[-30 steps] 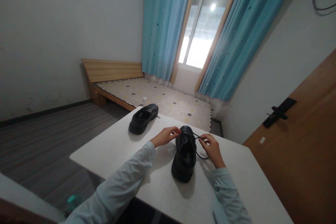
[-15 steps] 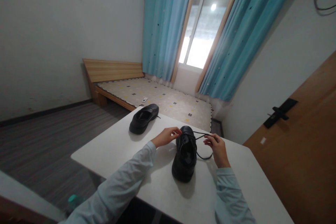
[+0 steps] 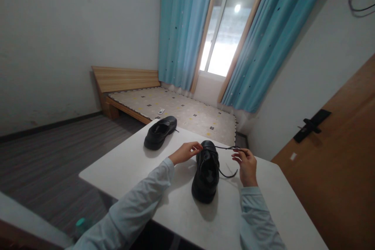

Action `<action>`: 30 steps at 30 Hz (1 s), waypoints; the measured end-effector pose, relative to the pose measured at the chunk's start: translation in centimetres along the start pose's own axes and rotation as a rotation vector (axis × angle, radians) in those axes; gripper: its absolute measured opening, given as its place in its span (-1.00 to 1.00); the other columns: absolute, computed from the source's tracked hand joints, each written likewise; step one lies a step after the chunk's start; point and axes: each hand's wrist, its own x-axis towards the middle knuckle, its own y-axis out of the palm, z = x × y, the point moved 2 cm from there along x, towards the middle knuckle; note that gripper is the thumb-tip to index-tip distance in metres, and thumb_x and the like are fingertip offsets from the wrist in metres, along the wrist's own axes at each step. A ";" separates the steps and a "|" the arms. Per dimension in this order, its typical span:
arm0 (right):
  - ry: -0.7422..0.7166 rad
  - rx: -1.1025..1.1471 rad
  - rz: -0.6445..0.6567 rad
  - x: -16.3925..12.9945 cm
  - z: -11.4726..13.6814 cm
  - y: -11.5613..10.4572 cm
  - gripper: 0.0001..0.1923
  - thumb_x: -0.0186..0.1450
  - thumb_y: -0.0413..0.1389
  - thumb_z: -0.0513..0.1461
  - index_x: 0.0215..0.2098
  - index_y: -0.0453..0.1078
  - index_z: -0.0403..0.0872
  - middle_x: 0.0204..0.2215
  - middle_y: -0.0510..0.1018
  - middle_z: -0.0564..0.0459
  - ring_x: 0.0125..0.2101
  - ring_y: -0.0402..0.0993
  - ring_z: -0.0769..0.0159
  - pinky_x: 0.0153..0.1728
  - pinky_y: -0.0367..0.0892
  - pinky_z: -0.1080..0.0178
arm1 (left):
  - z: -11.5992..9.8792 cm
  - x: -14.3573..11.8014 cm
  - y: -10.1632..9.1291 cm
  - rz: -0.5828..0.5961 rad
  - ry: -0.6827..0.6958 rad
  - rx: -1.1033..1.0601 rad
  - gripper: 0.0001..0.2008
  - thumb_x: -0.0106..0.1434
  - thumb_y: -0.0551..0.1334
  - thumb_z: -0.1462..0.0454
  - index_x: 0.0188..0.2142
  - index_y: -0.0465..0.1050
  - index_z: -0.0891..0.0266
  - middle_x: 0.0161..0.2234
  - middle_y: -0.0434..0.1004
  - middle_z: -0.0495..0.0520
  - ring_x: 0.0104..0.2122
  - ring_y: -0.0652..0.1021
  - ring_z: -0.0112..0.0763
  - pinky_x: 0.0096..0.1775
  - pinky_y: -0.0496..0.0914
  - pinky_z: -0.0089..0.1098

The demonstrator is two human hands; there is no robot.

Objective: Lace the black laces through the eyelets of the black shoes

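A black lace-up shoe (image 3: 205, 177) stands upright on the white table (image 3: 125, 164), its heel towards me. At the left side of its toe end, the curled fingertips of my left hand (image 3: 187, 152) grip the shoe; exactly what they pinch is partly hidden. My right hand (image 3: 246, 164) is off to the right, thumb and finger closed on a black shoelace (image 3: 224, 147) that runs nearly taut from the shoe's front. Another lace end (image 3: 227, 175) curves loosely beside the shoe. The second black shoe (image 3: 159, 133) sits farther back on the left.
Behind the table is a bed (image 3: 181, 105) with a patterned mattress, a small white object (image 3: 161, 111) on it. A wooden door (image 3: 336, 164) stands on the right. Below left, a green bottle cap (image 3: 80, 222) shows near the floor.
My right hand has moved a little right, drawing the shoelace straighter; the loop beside it has pulled out, leaving a loose end. My left hand and both shoes have stayed put.
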 end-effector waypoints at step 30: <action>-0.237 -0.575 0.606 -2.3 -1.4 3.1 -0.43 0.05 0.20 -0.03 0.01 0.33 -0.01 0.03 0.42 -0.06 0.09 0.25 0.07 0.11 0.09 -0.02 | 0.2 0.1 0.4 -0.060 0.036 0.013 -0.83 0.20 0.11 0.32 -0.25 0.45 0.25 -0.25 0.52 0.06 -0.26 0.49 -0.42 -0.26 0.40 -0.46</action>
